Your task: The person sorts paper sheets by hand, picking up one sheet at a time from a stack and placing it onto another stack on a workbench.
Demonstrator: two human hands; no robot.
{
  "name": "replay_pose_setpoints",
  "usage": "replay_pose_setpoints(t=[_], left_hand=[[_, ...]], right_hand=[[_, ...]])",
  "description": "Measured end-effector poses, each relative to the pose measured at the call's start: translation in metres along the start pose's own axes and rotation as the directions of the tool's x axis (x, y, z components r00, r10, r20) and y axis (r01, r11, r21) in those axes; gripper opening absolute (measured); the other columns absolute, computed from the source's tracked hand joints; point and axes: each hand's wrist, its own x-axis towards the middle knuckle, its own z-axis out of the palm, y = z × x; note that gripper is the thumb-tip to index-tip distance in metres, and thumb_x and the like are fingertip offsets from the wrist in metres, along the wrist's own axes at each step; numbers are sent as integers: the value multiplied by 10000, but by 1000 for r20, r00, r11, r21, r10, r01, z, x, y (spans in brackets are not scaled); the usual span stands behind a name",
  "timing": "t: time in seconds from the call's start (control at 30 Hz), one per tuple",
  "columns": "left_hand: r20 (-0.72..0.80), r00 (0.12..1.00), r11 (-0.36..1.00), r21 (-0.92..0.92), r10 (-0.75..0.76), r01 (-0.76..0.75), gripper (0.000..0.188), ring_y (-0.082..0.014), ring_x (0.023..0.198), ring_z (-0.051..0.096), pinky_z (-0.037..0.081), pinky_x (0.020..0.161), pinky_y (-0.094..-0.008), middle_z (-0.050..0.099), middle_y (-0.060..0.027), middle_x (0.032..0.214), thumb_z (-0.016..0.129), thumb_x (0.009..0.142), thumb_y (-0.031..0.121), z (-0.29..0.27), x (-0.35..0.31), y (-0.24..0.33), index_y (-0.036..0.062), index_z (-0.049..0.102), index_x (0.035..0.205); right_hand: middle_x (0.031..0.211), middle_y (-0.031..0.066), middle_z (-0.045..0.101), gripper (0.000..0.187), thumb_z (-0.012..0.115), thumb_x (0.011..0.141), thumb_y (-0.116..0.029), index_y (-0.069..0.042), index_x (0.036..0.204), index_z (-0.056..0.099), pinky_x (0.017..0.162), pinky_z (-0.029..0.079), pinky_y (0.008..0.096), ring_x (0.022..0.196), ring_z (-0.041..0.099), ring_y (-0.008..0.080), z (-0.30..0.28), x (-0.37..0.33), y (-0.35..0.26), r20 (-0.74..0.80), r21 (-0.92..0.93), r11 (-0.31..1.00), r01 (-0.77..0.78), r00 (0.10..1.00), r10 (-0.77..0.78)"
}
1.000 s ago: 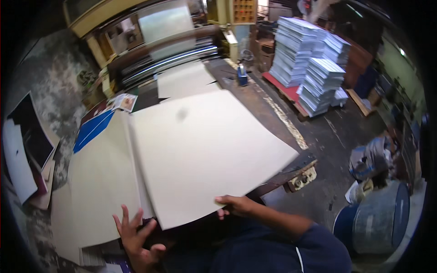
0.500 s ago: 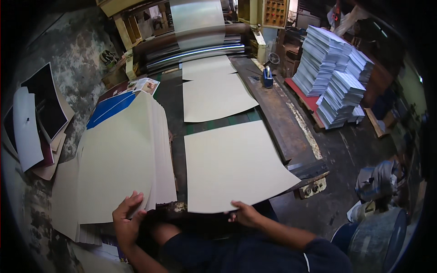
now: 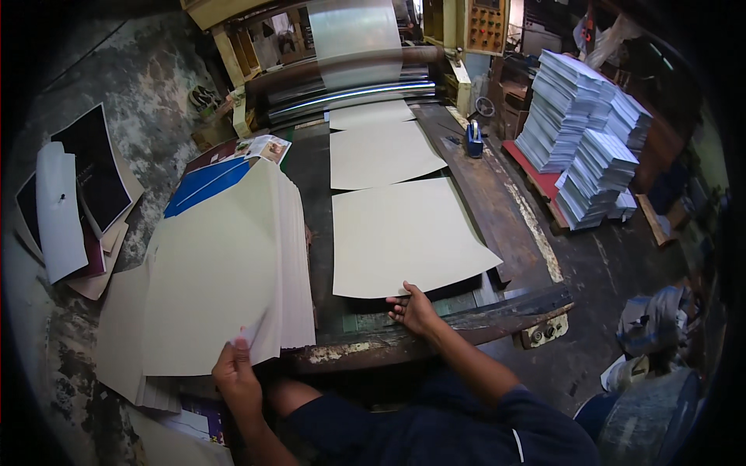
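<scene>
A tall stack of large cream paper sheets (image 3: pixel 210 272) stands on the left. My left hand (image 3: pixel 237 377) is at its near right corner, thumb and fingers pinched on the lifted corner of the top sheet. On the machine's feed table (image 3: pixel 318 163) a loose cream sheet (image 3: pixel 408 241) lies behind another sheet (image 3: pixel 381 155), their edges nearly meeting. My right hand (image 3: pixel 416 311) grips the near edge of the loose sheet, thumb on top and the other fingers at and below the edge. That sheet's right side stands slightly off the table.
Shiny rollers (image 3: pixel 357 97) span the far end, with a clear film (image 3: pixel 353 39) above. A blue tape dispenser (image 3: pixel 474 140) sits on the right rail. White paper stacks (image 3: pixel 571 109) stand on a red pallet at right; a metal drum (image 3: pixel 649 423) is near right.
The loose sheet has moved forward with my right hand, closing the gap to the sheet ahead. That sheet has also moved toward the rollers. My left hand has closed on the stack's corner.
</scene>
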Motion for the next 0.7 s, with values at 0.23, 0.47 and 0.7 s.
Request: replay_pose_setpoints(t=[0.23,0.47,0.7], left_hand=[[-336,942,906,-392,20,-159,418,-226,1038,574,421,985,-347,616,-152,1122,542,977,284,-2,-3,3,-106,584,1123],[122,832,841,-67,541,-537,362,-272,1016,657,220,1101,-506,729,-43,846,540,939,421,11,-23,42,130,725,831],[472,640,718,21,606,-695,531,-364,1286,474,85,1129,-582,687,-62,1104,620,749,662,3,-25,58,186,748,949]], right_hand=[[1063,129,596,555,521,925,-435,-60,1306,371,763,525,400,804,553,198,8,31,-7,-21,41,991,131,991,-130],[1236,158,545,745,555,875,-536,-74,1407,312,828,516,411,1050,563,246,69,-78,-33,429,-22,991,135,896,-113],[1002,138,636,463,644,862,-325,16,1163,553,776,486,330,903,618,228,59,-163,-30,325,-447,858,254,940,-109]])
